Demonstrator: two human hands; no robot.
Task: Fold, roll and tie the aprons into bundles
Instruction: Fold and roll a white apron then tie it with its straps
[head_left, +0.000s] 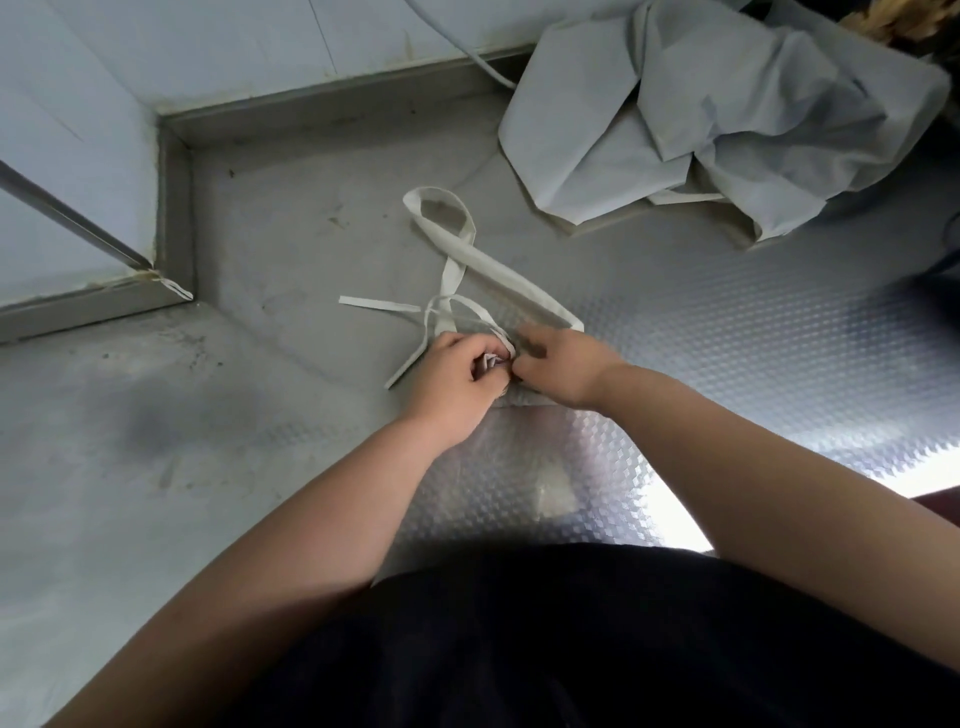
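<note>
A rolled white apron bundle (527, 399) lies on the steel counter (727, 332), mostly hidden under my two hands. My left hand (452, 384) grips the roll's left end, fingers curled round the cloth. My right hand (561, 364) pinches a thin tie at the roll's top, beside the left hand. The apron's wide neck strap (467, 249) loops away toward the back. Thin tie strings (379, 304) trail out to the left of the hands.
A heap of crumpled pale aprons (727, 114) lies at the back right. A raised steel rim (176, 208) and tiled wall bound the counter at the left and back. A white cable (483, 62) runs along the back wall. My dark clothing fills the bottom.
</note>
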